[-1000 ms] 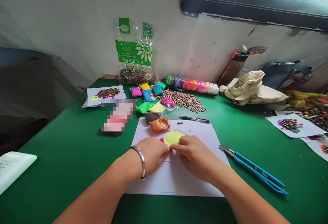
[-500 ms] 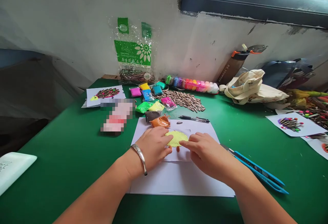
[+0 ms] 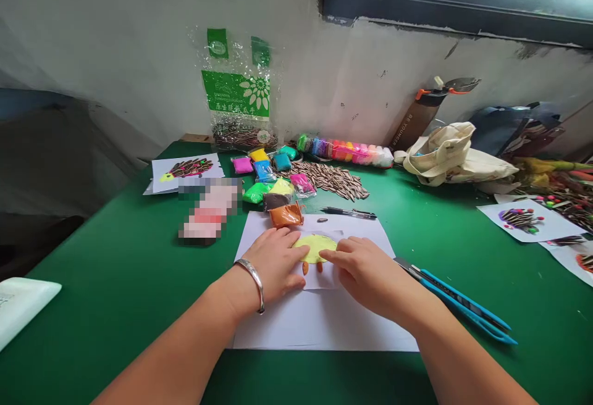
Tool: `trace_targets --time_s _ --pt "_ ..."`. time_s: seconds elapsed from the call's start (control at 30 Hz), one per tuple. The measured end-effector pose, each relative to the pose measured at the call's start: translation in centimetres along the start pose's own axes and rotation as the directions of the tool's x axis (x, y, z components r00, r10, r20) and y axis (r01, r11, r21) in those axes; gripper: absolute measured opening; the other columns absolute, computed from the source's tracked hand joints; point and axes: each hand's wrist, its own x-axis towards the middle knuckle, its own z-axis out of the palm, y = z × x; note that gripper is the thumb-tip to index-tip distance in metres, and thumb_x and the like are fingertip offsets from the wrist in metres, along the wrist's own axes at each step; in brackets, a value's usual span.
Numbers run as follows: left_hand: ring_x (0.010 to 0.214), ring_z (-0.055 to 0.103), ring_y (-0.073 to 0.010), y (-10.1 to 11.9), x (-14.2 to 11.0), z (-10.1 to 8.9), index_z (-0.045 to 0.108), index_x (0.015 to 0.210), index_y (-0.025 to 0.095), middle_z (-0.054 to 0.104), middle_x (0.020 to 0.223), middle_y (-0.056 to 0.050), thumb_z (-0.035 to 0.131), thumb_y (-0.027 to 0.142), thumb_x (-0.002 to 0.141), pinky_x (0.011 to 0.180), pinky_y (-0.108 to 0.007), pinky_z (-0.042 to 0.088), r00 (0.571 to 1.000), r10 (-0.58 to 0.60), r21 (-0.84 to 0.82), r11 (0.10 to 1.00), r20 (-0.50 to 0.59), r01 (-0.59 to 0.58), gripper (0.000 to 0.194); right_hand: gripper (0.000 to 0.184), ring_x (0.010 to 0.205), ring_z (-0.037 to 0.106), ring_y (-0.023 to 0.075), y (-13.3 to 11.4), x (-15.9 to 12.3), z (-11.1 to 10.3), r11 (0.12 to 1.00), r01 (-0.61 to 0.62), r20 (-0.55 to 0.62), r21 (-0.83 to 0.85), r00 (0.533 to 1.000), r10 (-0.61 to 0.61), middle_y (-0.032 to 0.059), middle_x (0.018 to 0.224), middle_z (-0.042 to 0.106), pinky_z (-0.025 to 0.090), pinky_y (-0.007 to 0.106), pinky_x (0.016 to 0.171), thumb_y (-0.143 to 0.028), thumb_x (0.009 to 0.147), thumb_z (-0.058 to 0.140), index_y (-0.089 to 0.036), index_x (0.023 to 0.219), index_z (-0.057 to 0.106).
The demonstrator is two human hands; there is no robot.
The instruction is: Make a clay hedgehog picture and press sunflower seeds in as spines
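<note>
A flattened yellow piece of clay [image 3: 315,248] lies on a small white sheet [image 3: 319,281], with two small brown clay pieces [image 3: 305,268] at its lower edge. My left hand [image 3: 274,263] rests flat on the paper at the clay's left side, fingers spread, a fingertip touching the yellow edge. From the right, my right hand [image 3: 364,268] reaches in with its index finger stretched onto the clay and the other fingers bent; nothing is held. A single sunflower seed [image 3: 322,220] and a black pen [image 3: 348,212] lie just beyond.
Clay packets [image 3: 285,214] and a pile of sunflower seeds [image 3: 340,181] sit behind the paper. Blue tweezers [image 3: 463,303] lie to the right. A seed bag [image 3: 238,96] stands against the wall, and a cloth bag [image 3: 458,161] and finished seed pictures [image 3: 523,221] are farther right.
The view has shifted slightly, so things sit a little further left. Both hands stay at the yellow clay; the brown pieces show a little more clearly.
</note>
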Motion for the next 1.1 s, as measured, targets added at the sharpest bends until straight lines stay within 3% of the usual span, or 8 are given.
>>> trace_targets --time_s 0.2,0.63,0.87,1.1 --pt "0.111 0.049 -0.0283 -0.2 0.0 0.4 0.062 0.107 0.025 0.058 0.115 -0.007 0.066 0.038 0.08 0.097 -0.044 0.039 1.0 -0.01 0.029 1.0 -0.007 0.01 0.03 0.031 0.079 0.052 0.0148 -0.5 0.2 0.8 0.997 0.08 0.019 -0.01 0.997 -0.08 0.0017 0.083 0.06 0.031 0.029 0.074 -0.008 0.087 0.042 -0.027 0.1 0.064" --pt "0.11 0.05 -0.0265 -0.2 0.1 0.2 0.064 0.105 0.027 0.059 0.115 -0.005 0.064 0.042 0.082 0.099 -0.044 0.038 1.0 -0.02 0.044 0.999 -0.018 0.021 0.027 0.03 0.079 0.05 0.0144 -0.5 0.2 0.9 0.995 0.102 0.031 -0.019 0.994 -0.102 0.0005 0.082 0.059 0.027 0.029 0.07 -0.009 0.088 0.042 -0.028 0.101 0.062" --pt "0.125 0.042 -0.033 0.5 -0.3 0.4 0.056 0.121 0.028 0.052 0.132 -0.009 0.067 0.052 0.077 0.104 -0.056 0.033 0.995 -0.091 0.073 0.993 0.039 0.088 0.051 0.025 0.079 0.05 0.0147 -0.5 -0.1 0.6 0.992 0.104 0.047 -0.067 0.994 -0.101 0.0012 0.082 0.059 0.024 0.03 0.067 -0.013 0.091 0.041 -0.026 0.094 0.063" --pt "0.126 0.041 -0.0329 0.8 -0.2 0.2 0.056 0.121 0.027 0.052 0.133 -0.009 0.067 0.05 0.077 0.103 -0.054 0.035 0.992 -0.109 0.071 0.992 0.062 0.105 0.051 0.025 0.078 0.05 0.0143 -0.3 -0.3 0.5 0.989 0.101 0.091 -0.104 0.992 -0.092 0.0017 0.08 0.059 0.022 0.031 0.065 -0.015 0.092 0.04 -0.025 0.091 0.064"
